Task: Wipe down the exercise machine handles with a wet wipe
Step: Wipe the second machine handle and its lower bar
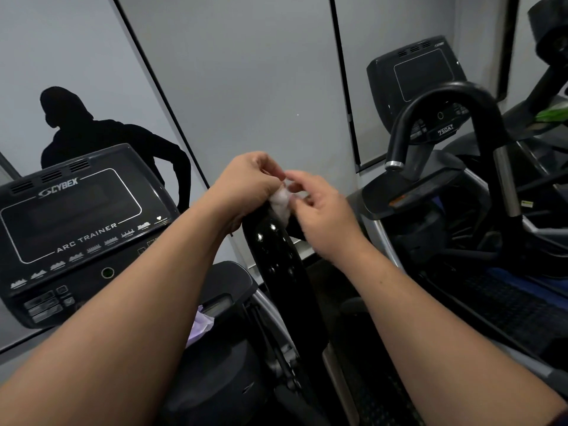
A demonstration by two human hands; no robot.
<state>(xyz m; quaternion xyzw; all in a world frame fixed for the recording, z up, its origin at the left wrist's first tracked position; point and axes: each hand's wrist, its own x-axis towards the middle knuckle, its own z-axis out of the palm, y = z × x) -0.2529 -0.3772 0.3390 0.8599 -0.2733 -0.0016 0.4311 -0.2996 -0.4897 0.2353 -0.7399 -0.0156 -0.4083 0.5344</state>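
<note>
1. Both bare forearms reach in from the bottom edge; left hand (pixel 246 182) and right hand (pixel 319 210) pinch a crumpled white wet wipe (pixel 281 202) atop the glossy black handle (pixel 276 265)
2. Console (pixel 73 229) stands close on the left, a second machine's curved handle (pixel 445 118) on the right
3. Grey wall panels (pixel 246 72) lie open behind

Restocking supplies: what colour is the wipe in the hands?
White, shown in the head view: the wet wipe is bunched at the top of the glossy black handle.
</note>
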